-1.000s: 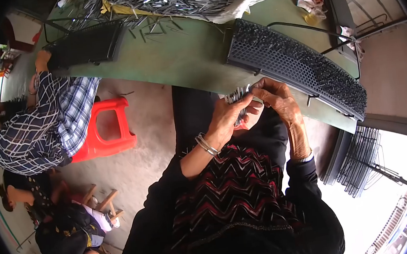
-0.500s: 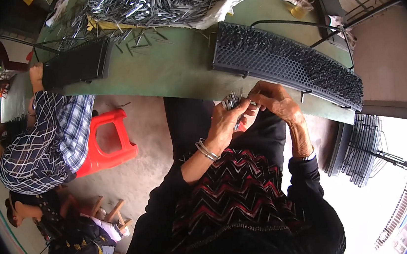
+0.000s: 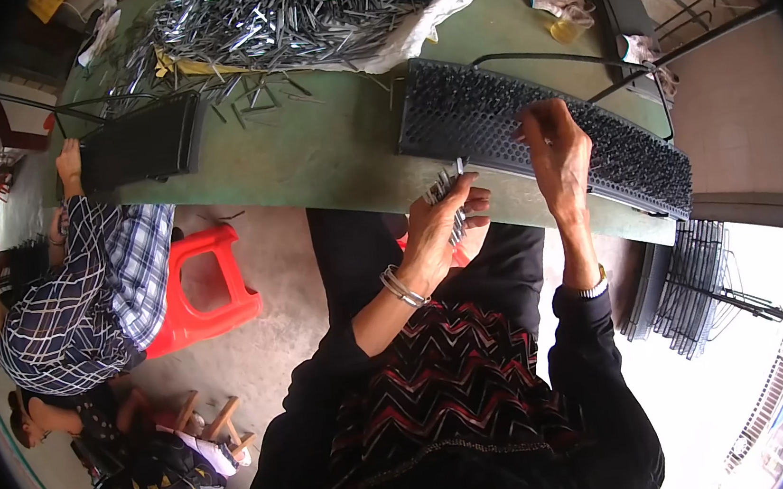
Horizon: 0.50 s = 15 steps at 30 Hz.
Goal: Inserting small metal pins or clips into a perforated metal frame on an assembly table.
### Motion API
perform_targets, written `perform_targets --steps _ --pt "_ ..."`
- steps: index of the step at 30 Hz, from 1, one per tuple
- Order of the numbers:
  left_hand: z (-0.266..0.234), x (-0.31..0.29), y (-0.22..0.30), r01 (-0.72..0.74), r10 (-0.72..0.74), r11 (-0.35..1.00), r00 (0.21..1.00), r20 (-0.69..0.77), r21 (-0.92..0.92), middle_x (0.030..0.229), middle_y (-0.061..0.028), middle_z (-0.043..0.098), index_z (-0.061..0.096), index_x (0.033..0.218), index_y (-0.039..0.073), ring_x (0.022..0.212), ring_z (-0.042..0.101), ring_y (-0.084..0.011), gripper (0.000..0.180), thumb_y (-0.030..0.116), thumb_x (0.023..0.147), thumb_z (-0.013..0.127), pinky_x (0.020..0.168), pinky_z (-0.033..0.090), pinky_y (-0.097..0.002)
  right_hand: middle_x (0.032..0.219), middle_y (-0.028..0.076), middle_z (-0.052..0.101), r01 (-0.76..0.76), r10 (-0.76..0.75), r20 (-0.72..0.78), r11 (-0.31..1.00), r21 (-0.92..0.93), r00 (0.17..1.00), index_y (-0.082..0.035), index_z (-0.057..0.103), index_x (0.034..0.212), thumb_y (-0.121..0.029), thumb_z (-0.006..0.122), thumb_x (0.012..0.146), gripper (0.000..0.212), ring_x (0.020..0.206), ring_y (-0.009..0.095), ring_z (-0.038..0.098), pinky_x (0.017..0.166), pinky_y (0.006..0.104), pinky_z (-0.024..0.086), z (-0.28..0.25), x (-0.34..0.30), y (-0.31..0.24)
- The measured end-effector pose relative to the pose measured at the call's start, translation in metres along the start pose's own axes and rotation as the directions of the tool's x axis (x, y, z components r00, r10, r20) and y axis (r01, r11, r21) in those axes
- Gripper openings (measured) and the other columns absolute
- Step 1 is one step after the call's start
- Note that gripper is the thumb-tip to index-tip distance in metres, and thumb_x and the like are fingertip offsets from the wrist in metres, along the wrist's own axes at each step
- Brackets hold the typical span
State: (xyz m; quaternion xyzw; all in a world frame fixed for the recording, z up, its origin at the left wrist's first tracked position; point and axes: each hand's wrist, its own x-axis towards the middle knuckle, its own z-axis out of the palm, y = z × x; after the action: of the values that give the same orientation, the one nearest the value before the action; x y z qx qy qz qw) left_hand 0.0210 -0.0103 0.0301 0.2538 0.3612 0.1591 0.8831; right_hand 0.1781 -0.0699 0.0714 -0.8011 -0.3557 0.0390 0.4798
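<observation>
L hand (image 3: 442, 230) clenched round a small bundle of thin metal pins (image 3: 449, 202), held just off the near edge of the green table (image 3: 325, 156), over the lap; pin tips stick up & away from the fingers toward the tabletop; R hand (image 3: 555, 146) reaches fwd onto the long black perforated panel (image 3: 542, 128), fingertips pinched down on its upper face; can't tell whether a pin is between them, too small to see; panel lies flat on the table, long axis running left-to-right & slanting toward the person at its right end, most holes already bristling w/ pins; a black wire loop (image 3: 572, 58) arcs over its far side.

Key relation: the panel lies just beyond & to the right of the pin bundle, near but not touching; R hand is the one on the panel, L hand the nearer to the stock; bundle's long axis points roughly at the panel's near edge.

Elsewhere: big heap of loose metal pins (image 3: 309, 5) on white cloth at the far side of the table; a second black panel (image 3: 142, 142) at the left, w/ a co-worker in a plaid shirt (image 3: 91, 295) seated beside a red plastic stool (image 3: 201, 298), a hand on that panel; stack of black wire racks (image 3: 692, 284) at the right, below table level
</observation>
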Motion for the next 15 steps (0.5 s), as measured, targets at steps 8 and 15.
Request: perform_targets --steps 8,15 --pt "-0.008 0.022 -0.013 0.087 -0.08 0.991 0.995 0.065 -0.1 0.093 -0.0184 0.063 0.056 0.111 -0.005 0.083 0.064 -0.0269 0.027 0.012 0.09 0.055 0.077 0.056 -0.0398 0.077 0.012 0.064 0.122 -0.114 0.063 0.981 -0.154 0.992 0.001 0.056 0.091 -0.008 0.056 0.088 0.009 0.067 0.018 0.067 0.059 0.0278 0.05 0.021 0.017 0.019" --pt "-0.009 0.015 -0.012 0.103 -0.099 0.991 0.994 0.056 -0.085 0.094 -0.0179 0.063 0.054 0.112 -0.002 0.084 0.065 -0.0269 0.026 0.014 0.092 0.054 0.077 0.056 -0.041 0.077 0.012 0.064 0.161 -0.133 0.131 0.96 -0.229 0.982 0.0 0.055 0.09 -0.008 0.056 0.088 0.008 0.064 0.018 0.066 0.058 0.0289 0.049 0.02 0.02 0.024"
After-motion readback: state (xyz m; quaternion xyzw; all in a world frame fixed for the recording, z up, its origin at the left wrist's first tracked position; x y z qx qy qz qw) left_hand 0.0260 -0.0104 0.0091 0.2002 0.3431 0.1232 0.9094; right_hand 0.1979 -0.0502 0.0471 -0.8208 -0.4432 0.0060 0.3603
